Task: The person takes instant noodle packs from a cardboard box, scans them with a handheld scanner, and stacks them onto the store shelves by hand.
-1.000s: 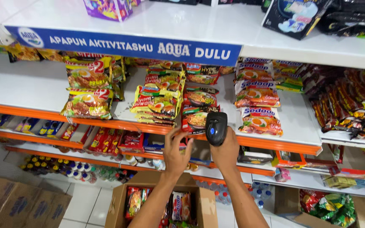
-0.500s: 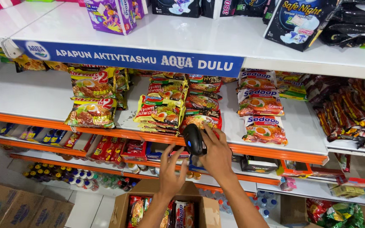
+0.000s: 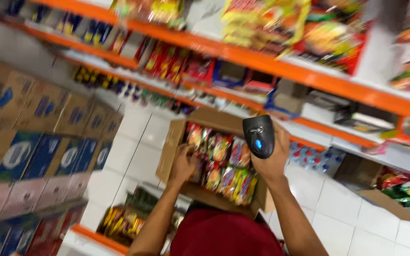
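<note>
Hands have dropped from shelf height to the open cardboard box on the white tiled floor, and your view has swung down with them, tilting hard so the orange-edged shelves now run diagonally across the top. A second ago your left hand was spread up near the noodle packets on the shelf; now it sits inside the box at its left wall, fingers curled down onto the upright packets, though motion blur hides whether it has actually pinched one. Your right hand has come down too, with its grip unchanged: fingers wrapped round the handle of the black handheld barcode scanner, whose head stands above the box's right half, blue light facing you. Packets in the box stand in tight rows, red, yellow and green, none lifted clear. Stacked cartons, blue-printed above and pink below, line the left side. A second open box with green packets lies at right, well apart from both hands. My reading: shelf work has paused and attention has gone to the stock in the box; scanner and packets are near each other but no packet is presented to the scanner's window.
</note>
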